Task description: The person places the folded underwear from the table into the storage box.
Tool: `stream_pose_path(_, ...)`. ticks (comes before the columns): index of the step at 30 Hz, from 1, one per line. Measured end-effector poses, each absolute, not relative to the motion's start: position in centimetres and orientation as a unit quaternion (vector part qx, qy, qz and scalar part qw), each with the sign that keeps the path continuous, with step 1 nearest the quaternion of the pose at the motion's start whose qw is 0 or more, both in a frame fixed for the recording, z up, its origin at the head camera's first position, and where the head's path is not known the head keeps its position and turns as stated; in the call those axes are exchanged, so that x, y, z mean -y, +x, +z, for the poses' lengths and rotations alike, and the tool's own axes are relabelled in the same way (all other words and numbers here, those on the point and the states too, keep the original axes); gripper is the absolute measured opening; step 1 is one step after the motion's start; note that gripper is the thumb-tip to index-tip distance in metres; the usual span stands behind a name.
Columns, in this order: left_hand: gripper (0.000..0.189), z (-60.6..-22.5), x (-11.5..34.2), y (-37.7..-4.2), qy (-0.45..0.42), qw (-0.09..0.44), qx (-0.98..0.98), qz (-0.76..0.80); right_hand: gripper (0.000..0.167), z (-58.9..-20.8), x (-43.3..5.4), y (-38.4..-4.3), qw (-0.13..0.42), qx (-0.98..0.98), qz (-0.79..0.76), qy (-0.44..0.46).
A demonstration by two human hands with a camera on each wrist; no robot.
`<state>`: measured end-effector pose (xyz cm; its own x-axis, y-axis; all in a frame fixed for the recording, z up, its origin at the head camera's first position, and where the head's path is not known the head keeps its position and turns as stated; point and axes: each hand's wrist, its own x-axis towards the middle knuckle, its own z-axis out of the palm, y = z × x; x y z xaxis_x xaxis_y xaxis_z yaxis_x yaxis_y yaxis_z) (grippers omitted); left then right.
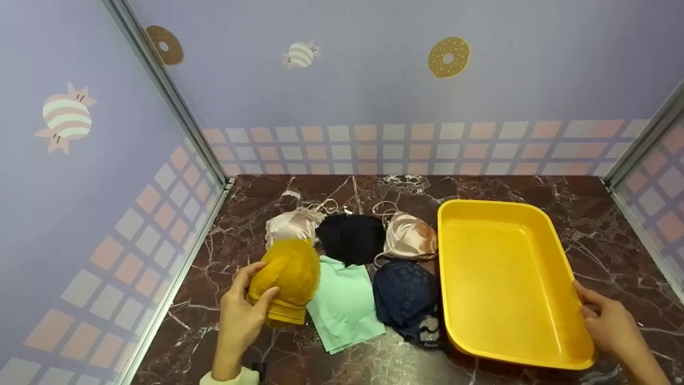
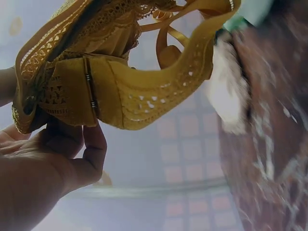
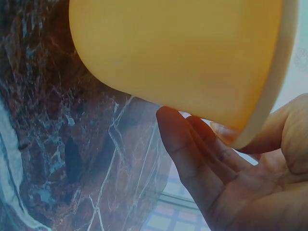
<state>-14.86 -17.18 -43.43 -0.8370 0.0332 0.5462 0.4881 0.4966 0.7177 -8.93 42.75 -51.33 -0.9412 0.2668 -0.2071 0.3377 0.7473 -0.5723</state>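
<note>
My left hand (image 1: 240,318) holds up a folded mustard-yellow bra (image 1: 288,275) by its side, fingers behind and thumb in front. In the left wrist view, the bra's perforated band (image 2: 144,94) hangs in a loop beside a row of hooks, with lace and straps above. At the right, my right hand (image 1: 614,326) grips the outer edge of a yellow plastic tub (image 1: 497,278). From the right wrist, the fingers (image 3: 185,144) lie against the tub's outer wall, with the thumb near the rim. Inside, the tub is bare.
Left of the tub lie a mint-green folded garment (image 1: 347,305), a navy lace bra (image 1: 405,294), a black garment (image 1: 350,238) and two satin bras, one pale (image 1: 291,227) and one champagne (image 1: 409,235). Patterned wall panels (image 1: 342,96) enclose the dark marbled table (image 1: 192,321).
</note>
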Motion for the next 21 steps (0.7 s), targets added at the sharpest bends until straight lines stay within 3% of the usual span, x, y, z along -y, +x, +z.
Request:
stream_pose_path(9,0.049,-43.3,12.0,-16.6,-0.252,0.23,0.794,-0.502,0.051,-51.6,-43.0,-8.6,0.038,-0.927,-0.347,0.14)
stream_pose_path(17,0.043,-41.0,7.1,-16.4,-0.297,0.184,0.783,-0.516,0.043,-51.4,-43.2,-9.1,0.022,-0.906,-0.402,0.129)
stream_pose_path(21,0.042,-42.1,5.4,-17.3,-0.315,0.149,0.777,-0.523,0.04,-51.3,-43.7,-9.4,0.025,-0.898,-0.42,0.127)
